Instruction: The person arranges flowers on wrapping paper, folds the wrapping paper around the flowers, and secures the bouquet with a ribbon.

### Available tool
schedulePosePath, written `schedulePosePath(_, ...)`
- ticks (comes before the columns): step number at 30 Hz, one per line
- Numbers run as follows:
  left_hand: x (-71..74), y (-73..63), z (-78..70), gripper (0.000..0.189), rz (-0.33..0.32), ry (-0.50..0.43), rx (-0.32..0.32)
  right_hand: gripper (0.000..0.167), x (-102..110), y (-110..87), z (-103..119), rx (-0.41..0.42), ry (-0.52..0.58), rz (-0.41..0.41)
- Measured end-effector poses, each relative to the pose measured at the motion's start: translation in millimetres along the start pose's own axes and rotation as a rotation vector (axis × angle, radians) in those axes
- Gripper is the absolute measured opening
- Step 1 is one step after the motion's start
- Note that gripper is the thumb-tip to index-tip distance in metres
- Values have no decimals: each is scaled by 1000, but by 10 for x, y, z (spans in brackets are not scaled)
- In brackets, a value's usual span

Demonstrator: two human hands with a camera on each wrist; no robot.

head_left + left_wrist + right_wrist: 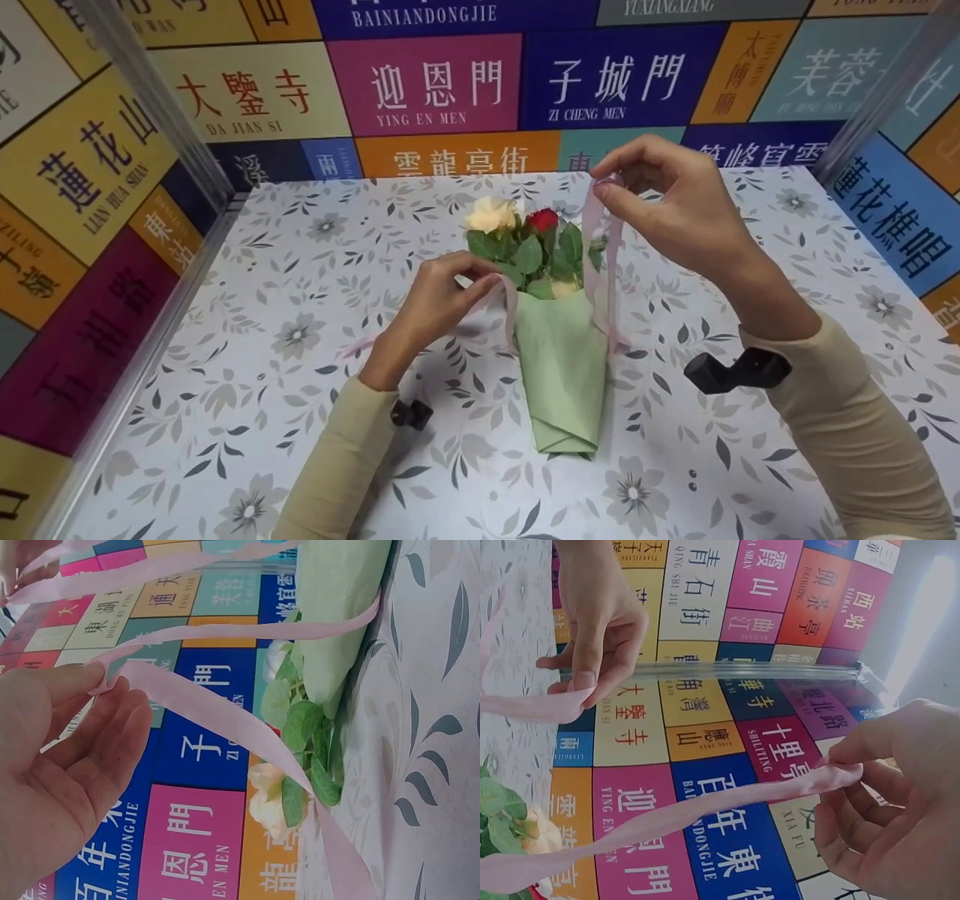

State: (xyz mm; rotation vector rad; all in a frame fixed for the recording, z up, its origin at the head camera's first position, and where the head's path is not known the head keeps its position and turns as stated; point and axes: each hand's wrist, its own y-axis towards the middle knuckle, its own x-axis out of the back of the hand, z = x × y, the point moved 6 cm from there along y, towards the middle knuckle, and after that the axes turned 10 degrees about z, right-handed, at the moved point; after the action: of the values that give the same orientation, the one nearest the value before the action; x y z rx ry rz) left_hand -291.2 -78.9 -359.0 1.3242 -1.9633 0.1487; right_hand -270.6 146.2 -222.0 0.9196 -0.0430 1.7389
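Note:
A bouquet in pale green wrapping paper [561,367] lies on the table, its folded bottom end toward me. Cream roses [491,215], a red rose [541,220] and green leaves [529,255] show at its far end. A pink ribbon [614,277] runs by the wrapper. My right hand [679,199] pinches one part of it, raised above the right of the flowers. Lower, left of the wrapper, my left hand [444,296] pinches another part between thumb and fingers. In the left wrist view the ribbon [217,706] hangs in two strands from the left fingertips.
The table [247,360] has a floral-print cover. Beyond it stand walls of coloured panels [424,82] with printed characters. Clear upright edges [169,112] join the walls at the corners. Each wrist wears a small black camera [739,371].

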Motion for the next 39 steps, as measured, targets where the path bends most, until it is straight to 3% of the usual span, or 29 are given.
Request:
schedulePosePath(3,-5,4,-6,16,3,5,-7,6,-8,43,54,33,43,-23)
schedulePosePath(9,-12,-5,-11,16,14,3,-13,14,-26,95,122,67,67,-81)
schedulePosePath(16,-2,-22,-28,17,6,-6,-60,15,-72,118,102,27,-28,-146)
schedulePosePath(22,13,-13,-51,18,-29,-6,-96,17,-243,85,-107,-97,-57,-61)
schedulePosePath(29,22,-9,-59,18,-50,-7,-71,18,-526,-5,-452,-224,-45,73)
schedulePosePath(36,52,-13,-71,18,-87,0,-59,18,-640,-93,-713,-287,-75,27)
schedulePosePath(39,61,-22,-75,16,-116,4,-71,17,-753,-123,-794,-306,-53,77)
